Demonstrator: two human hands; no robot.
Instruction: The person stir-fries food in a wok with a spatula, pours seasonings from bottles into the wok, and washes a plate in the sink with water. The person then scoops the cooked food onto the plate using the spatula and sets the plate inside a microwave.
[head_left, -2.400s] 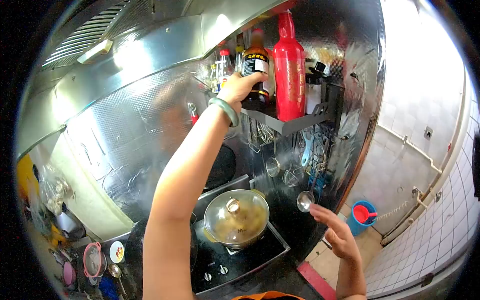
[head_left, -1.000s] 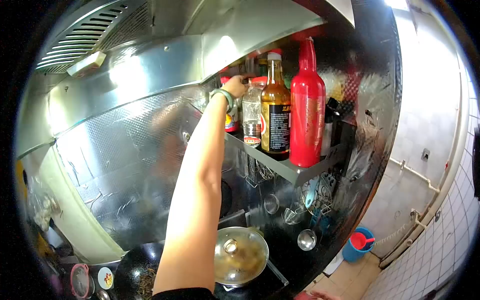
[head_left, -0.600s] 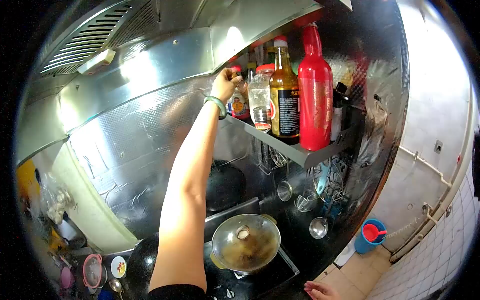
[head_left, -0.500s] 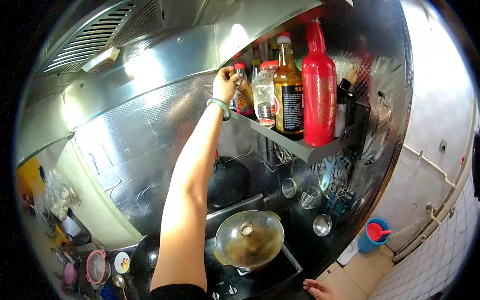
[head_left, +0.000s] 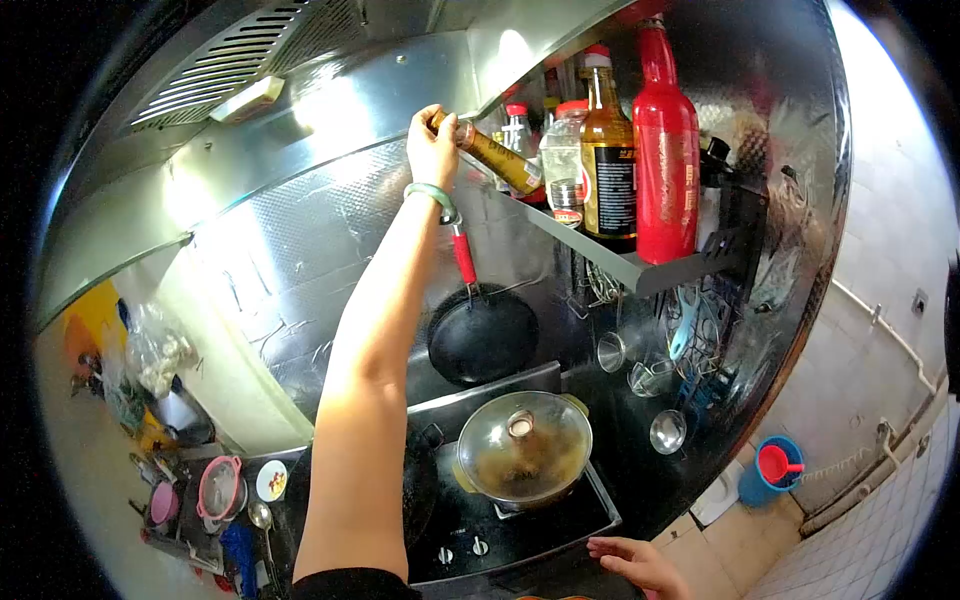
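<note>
one amber bottle (head_left: pixel 502 163) is in your left hand (head_left: pixel 432 145), with the fingers clenched around its upper end; they cover much of that end, so you cannot tell whether a cap is on. from those fingers the bottle reaches away to the right and downward, and its long axis is a clear slant, neither upright nor level, running roughly alongside the front edge of the shelf (head_left: pixel 610 262). the left hand is by far the nearer one: your right hand (head_left: pixel 640 565) is well apart, low by the front of the stove (head_left: pixel 470 525), its fingers loosely spread and nothing visible in them.

as for which way it points, the gripped end aims up and left toward the hood (head_left: pixel 400 90), while the base aims down and right, toward the red-lidded jar (head_left: pixel 563 160). the bottle is at the left end of the shelf, passing in front of a red-capped bottle (head_left: pixel 516 125); whether its base touches the shelf or the jar, you cannot tell from this view. the tall brown bottle (head_left: pixel 608 150) and the red bottle (head_left: pixel 665 170) stand farther right on the shelf. below your left hand hangs a black pan (head_left: pixel 484 340), and the lidded pot (head_left: pixel 525 465) sits on the stove, well under the bottle.
</note>
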